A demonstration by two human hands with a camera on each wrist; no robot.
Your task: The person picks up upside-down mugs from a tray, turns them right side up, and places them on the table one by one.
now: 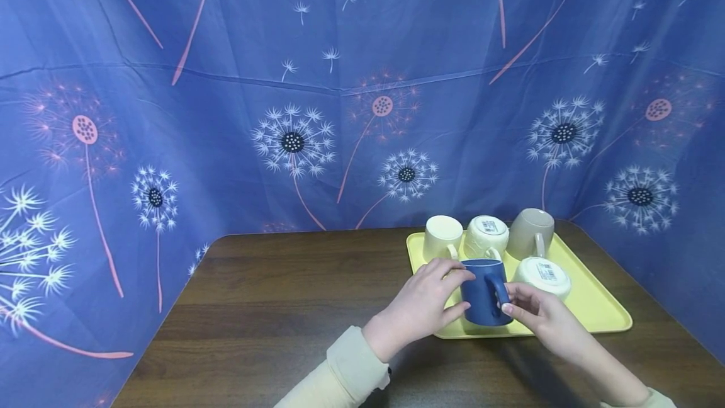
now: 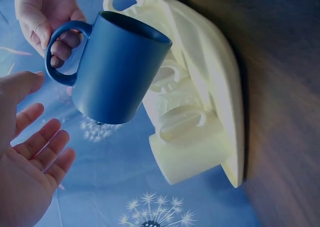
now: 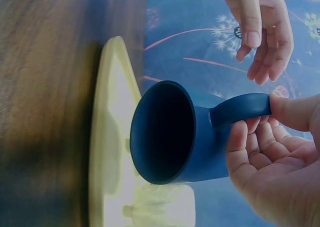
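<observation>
A dark blue mug [image 1: 484, 298] is held above the near edge of a yellow tray [image 1: 600, 313], its opening facing up. My right hand [image 1: 540, 317] pinches the mug's handle between thumb and fingers, which the right wrist view shows closely. On the mug's other side is my left hand [image 1: 425, 298], fingers spread and slightly bent. In the left wrist view a gap separates the left hand [image 2: 32, 147] from the blue mug [image 2: 120, 69]. The inside of the mug [image 3: 162, 132] looks dark in the right wrist view.
Behind the blue mug, the tray carries a cream mug [image 1: 442, 238], an upturned white mug [image 1: 481, 241] and a grey mug [image 1: 531, 235]. Another upturned white mug [image 1: 557, 285] sits at right. A brown wooden table [image 1: 294, 313] lies beneath; a blue dandelion-print cloth [image 1: 340, 112] hangs around it.
</observation>
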